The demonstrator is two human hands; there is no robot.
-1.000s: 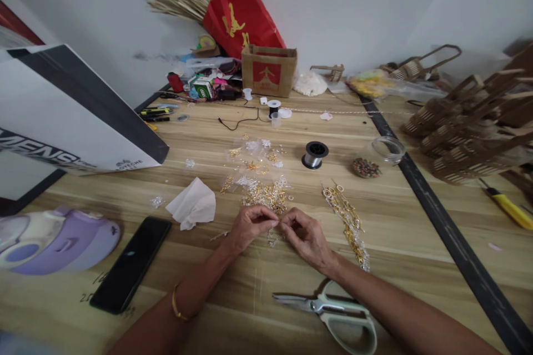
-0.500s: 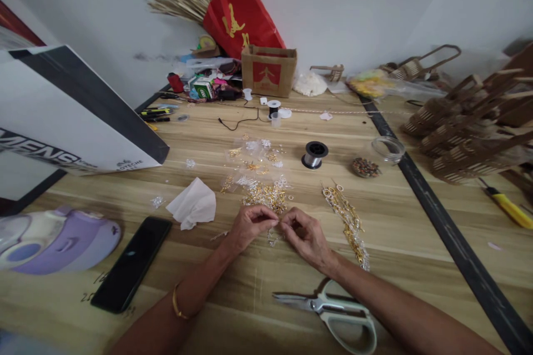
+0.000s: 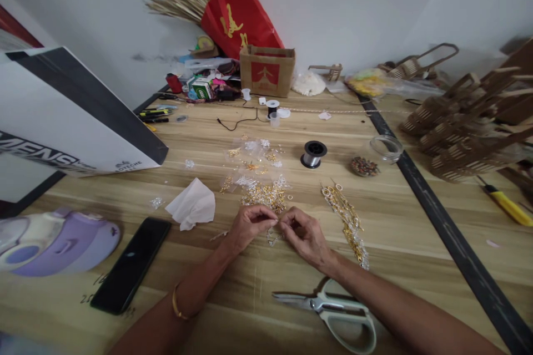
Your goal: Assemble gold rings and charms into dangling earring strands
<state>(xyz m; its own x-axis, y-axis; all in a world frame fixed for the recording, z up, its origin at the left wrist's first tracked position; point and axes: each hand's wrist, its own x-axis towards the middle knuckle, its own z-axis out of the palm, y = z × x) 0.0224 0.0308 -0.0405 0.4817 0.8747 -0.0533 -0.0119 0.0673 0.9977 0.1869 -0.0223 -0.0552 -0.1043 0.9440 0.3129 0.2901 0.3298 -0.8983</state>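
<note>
My left hand [image 3: 252,226] and my right hand [image 3: 306,236] meet fingertip to fingertip over the wooden table, each pinched closed. Whatever lies between the fingertips is too small to name. Just under them a short silvery chain [image 3: 272,237] shows on the tabletop. Beyond the fingers spreads a pile of gold and silver jewellery findings [image 3: 263,196]. To the right of my right hand lie strands of gold and silver chain [image 3: 348,222] with rings at their far end. Scissors with pale handles [image 3: 328,308] rest below my right forearm.
A wire spool [image 3: 313,154] and a jar of dark beads [image 3: 366,165] stand further back. Left of my hands are a crumpled tissue [image 3: 192,203], a phone [image 3: 131,265] and a large box [image 3: 83,116]. Small wooden baskets [image 3: 458,122] crowd the right side.
Both hands stay pinched together in the same place. The view has shifted very slightly; nothing on the table has visibly moved.
</note>
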